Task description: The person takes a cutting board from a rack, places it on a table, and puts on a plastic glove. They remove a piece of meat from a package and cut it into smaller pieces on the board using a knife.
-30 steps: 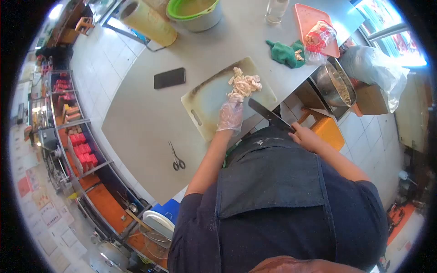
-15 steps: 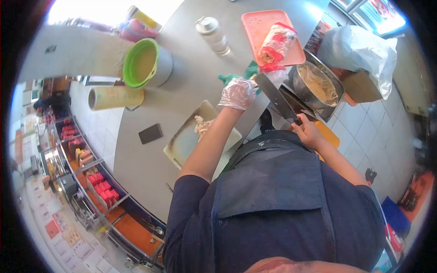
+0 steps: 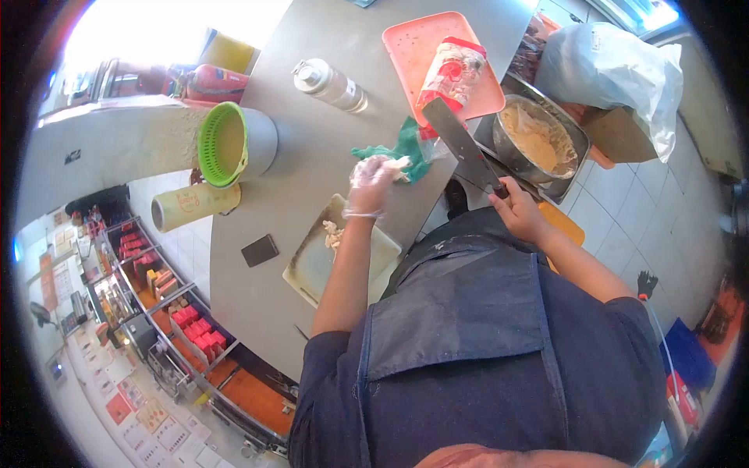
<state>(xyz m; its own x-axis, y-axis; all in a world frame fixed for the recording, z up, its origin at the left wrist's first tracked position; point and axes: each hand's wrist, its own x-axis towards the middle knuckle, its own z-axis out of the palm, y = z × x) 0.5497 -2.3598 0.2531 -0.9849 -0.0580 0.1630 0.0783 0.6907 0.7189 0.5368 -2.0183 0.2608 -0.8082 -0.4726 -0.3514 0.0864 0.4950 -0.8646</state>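
My left hand, in a clear plastic glove, is closed on a pale piece of food near the green cloth; motion blurs it. Bare, my right hand grips the handle of a wide-bladed knife, whose blade points up and left toward the pink tray. On that tray lies a red and white package. Below my left hand, a shallow tray holds pale pieces. A metal bowl with a pale mixture is right of the knife.
A clear bottle, a bucket with a green strainer and a dark phone stand or lie on the grey table. A yellowish cylinder is at its left edge. A white plastic bag is at upper right.
My left hand has moved left, away from the knife blade, with a pale piece now showing at its fingers. The knife still is in my right hand. The view has shifted slightly.
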